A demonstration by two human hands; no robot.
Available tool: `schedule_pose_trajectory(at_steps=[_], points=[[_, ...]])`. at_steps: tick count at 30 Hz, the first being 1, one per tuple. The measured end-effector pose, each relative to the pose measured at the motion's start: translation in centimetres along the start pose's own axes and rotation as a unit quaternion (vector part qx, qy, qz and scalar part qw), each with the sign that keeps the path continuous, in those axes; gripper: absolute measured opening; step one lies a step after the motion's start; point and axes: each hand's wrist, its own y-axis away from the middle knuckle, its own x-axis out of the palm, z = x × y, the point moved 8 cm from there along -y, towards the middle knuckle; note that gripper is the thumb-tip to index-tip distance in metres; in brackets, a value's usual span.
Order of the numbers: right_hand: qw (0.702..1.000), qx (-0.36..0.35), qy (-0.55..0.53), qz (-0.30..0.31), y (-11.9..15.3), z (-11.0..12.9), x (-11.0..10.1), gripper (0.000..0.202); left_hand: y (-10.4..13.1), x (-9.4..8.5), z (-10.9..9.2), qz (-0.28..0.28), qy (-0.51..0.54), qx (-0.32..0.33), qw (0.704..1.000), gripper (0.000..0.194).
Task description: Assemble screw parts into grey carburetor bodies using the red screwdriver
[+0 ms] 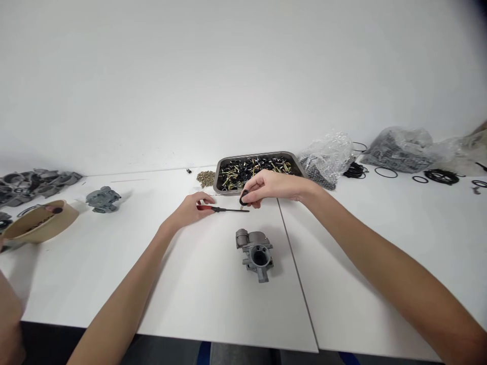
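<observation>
My left hand (192,210) is closed around the red and black handle of a screwdriver (232,210), whose dark shaft points right, level above the table. Between the thumb and fingers of my right hand (261,188) is a small black round part (244,197). Its lower end is close to the screwdriver's tip; whether they touch I cannot tell. A grey metal carburetor (261,256) sits on the white table in front of me, below both hands, its round bore facing me. Just behind my right hand lies a metal tray (217,178) of black parts and brass-coloured screws.
Small brass pieces (206,178) are heaped left of the tray. Farther left are another carburetor (102,199), a beige bowl (57,226) and piled grey castings (38,182). Plastic bags of parts (327,159) and black rings (386,173) lie right. Part of another person (9,314) shows at left.
</observation>
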Motion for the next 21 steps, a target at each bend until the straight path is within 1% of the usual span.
schedule_pose_trajectory(at_steps=[1,3,5,6,8,10,12,15,18,21], points=[[0.999,0.005,-0.029,-0.014,-0.3,-0.4,0.1,0.033,0.3,0.1,-1.2,-0.013,-0.009,0.014,1.000,0.028],[0.995,0.013,-0.094,-0.039,-1.0,-1.2,0.2,0.032,1.2,0.3,-4.2,-0.051,-0.028,0.068,0.996,0.033],[0.986,0.020,-0.157,-0.056,-1.6,-1.9,0.4,0.030,2.3,0.9,-7.6,-0.083,-0.043,0.153,0.984,0.036],[0.981,0.021,-0.184,-0.061,-1.9,-2.3,0.5,0.030,2.8,1.3,-8.9,-0.091,-0.046,0.193,0.976,0.038],[0.973,0.023,-0.222,-0.067,-2.4,-2.8,0.9,0.030,3.7,2.2,-10.6,-0.106,-0.046,0.252,0.961,0.040],[0.968,0.027,-0.239,-0.076,-2.7,-3.2,1.4,0.031,4.2,2.4,-10.9,-0.138,-0.042,0.271,0.952,0.038],[0.966,0.033,-0.241,-0.083,-2.9,-3.3,1.9,0.033,4.3,2.2,-10.5,-0.166,-0.035,0.270,0.948,0.034],[0.971,0.027,-0.220,-0.092,-3.0,-3.0,2.5,0.037,4.4,2.1,-10.0,-0.177,-0.044,0.290,0.940,0.028],[0.981,-0.002,-0.169,-0.096,-2.9,-2.2,2.4,0.044,4.5,2.0,-10.6,-0.197,-0.074,0.334,0.919,0.026],[0.995,-0.024,-0.067,-0.066,-2.2,-1.2,2.1,0.051,4.8,1.6,-11.3,-0.212,-0.103,0.339,0.911,0.027]])
